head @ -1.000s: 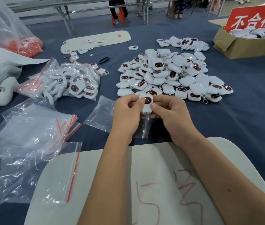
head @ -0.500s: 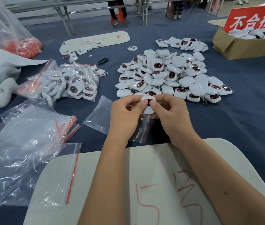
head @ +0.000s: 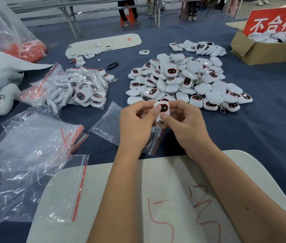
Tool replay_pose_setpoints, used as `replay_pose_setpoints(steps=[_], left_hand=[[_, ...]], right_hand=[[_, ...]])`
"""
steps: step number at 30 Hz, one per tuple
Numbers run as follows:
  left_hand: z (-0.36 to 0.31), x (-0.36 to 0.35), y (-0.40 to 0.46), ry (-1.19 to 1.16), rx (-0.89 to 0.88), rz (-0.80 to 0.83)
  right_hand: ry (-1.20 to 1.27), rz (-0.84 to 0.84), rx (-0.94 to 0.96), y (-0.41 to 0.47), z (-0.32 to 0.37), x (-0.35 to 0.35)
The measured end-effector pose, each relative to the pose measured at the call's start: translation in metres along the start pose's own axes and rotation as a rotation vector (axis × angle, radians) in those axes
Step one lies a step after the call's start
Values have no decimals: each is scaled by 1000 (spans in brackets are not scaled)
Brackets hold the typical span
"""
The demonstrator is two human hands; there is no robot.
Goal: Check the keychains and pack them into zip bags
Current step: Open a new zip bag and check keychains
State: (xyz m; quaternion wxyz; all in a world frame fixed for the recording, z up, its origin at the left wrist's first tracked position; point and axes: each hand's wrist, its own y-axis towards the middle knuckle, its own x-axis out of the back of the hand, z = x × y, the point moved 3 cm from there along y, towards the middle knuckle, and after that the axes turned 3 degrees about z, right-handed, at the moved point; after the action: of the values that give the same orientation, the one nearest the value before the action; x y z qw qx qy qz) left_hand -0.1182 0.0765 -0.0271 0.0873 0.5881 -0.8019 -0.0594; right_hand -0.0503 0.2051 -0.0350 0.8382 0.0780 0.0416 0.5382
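Note:
Both hands hold one white keychain (head: 163,108) with a dark red-rimmed face, just in front of the big loose pile of keychains (head: 182,81). My left hand (head: 137,125) pinches its left edge with the thumb on top. My right hand (head: 186,123) pinches its lower right side, near the metal clasp. A clear zip bag (head: 109,127) lies under and left of my hands. Packed keychains in zip bags (head: 79,88) are heaped to the left. A stack of empty red-striped zip bags (head: 33,146) lies at the near left.
A white board with red writing (head: 165,199) lies under my forearms. A cardboard box (head: 261,51) with a red sign holds more keychains at the far right. A large plastic sack (head: 2,41) fills the far left; another white board (head: 103,44) lies beyond.
The keychain has turned in my fingers so its dark face shows fully toward me; both hands stayed in place above the zip bag.

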Motion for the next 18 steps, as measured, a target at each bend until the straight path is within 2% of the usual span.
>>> replay_pose_setpoints(steps=[3,5,12,18], left_hand=[[1,-3,1,37,9,-50],[4,-2,2,156,1,-85],[7,-7,-6,651,26,98],[2,-12,-8,765,6,152]], right_hand=[[25,-83,-16,0,-1,3],[58,-159,-28,1,-1,7],[27,-280,-5,1,-2,14],[61,-307,6,3,-2,17]])
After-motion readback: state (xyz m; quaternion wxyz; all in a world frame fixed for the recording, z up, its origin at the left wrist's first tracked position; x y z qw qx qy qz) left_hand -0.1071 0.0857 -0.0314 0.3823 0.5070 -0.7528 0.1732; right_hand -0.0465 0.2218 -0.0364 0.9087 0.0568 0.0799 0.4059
